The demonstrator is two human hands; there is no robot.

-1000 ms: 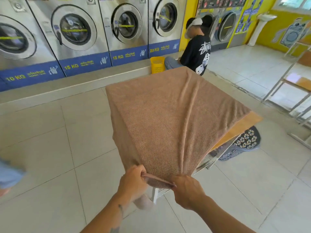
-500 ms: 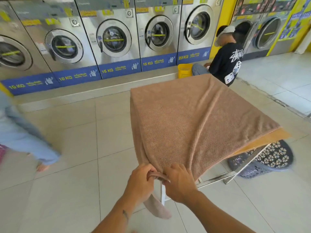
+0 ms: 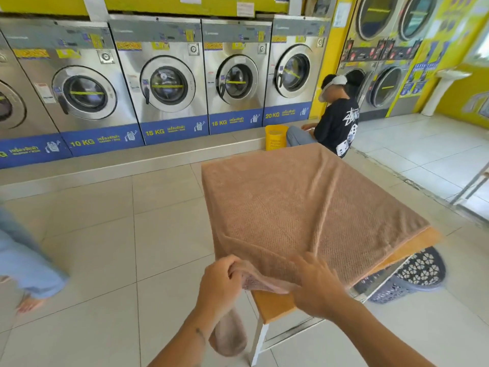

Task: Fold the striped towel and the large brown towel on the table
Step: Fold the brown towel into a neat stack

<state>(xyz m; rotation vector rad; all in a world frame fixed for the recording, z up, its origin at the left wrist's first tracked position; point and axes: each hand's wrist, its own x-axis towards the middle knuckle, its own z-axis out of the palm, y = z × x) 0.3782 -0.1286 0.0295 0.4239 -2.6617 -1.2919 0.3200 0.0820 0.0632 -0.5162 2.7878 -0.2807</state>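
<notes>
Towel (image 3: 304, 207): brown cloth, matt, waffle weave, rough look; soft creases.
Table (image 3: 275, 304): top wood-like, orange-tan, smooth, matt; leg white, painted, smooth.
Washers (image 3: 164, 83): fronts brushed steel, dull shine; door rings polished metal; door glass glossy; lower band blue, smooth.
Floor (image 3: 92, 247): pale tiles, smooth, slight gloss, thin grout lines.
Dark basket (image 3: 412, 274): plastic, perforated flower pattern, semi-matt.
Yellow basket (image 3: 276, 137): plastic, slotted walls.
Sink (image 3: 444, 86): white, glossy, ceramic look.
</notes>
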